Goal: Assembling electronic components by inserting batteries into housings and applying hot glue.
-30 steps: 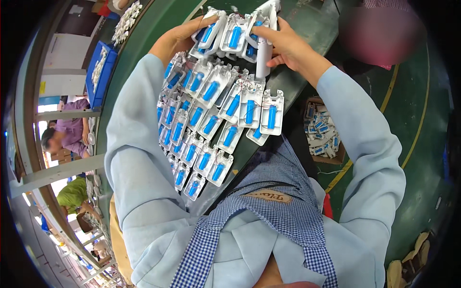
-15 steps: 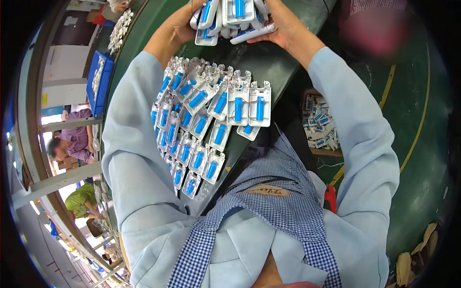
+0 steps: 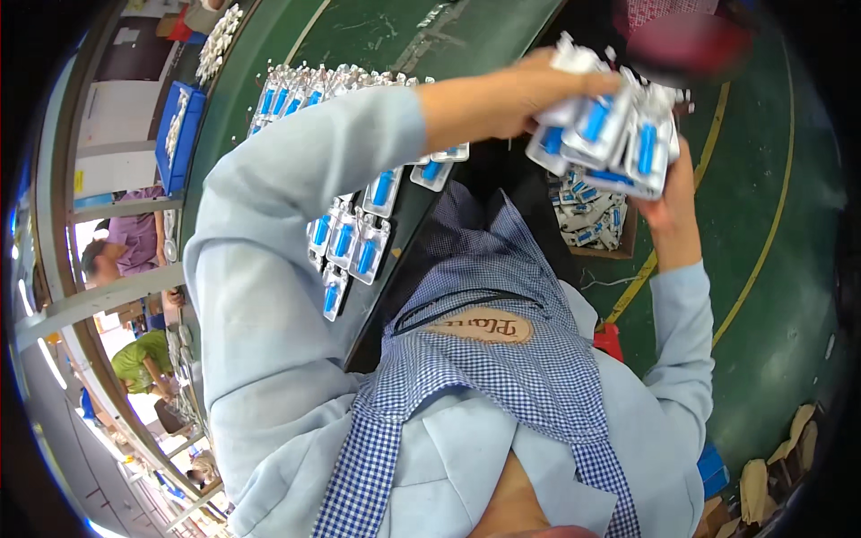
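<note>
We have one bundle of white cases [image 3: 614,148], blue cylinders showing inside them, up off the tabletop [image 3: 386,36] and in both hands, in front of the upper end of a cardboard box [image 3: 630,235] on the floor [image 3: 762,134]. Our left hand [image 3: 529,94] reaches across and pinches the bundle from its upper left; our right hand [image 3: 665,204] clasps its lower right, most of those fingers hidden. We judge things to be partway along: many similar pieces [image 3: 578,218] lie jumbled in the box, while loose cases [image 3: 344,238] remain on the tabletop, partly behind our left sleeve, so we cannot count them. The tabletop is green and scuffed, and the green floor carries yellow lines [image 3: 708,143]. Off to our left stand a blue tray [image 3: 187,161] of white parts, a person in purple [image 3: 136,244] and another in green [image 3: 143,360].
</note>
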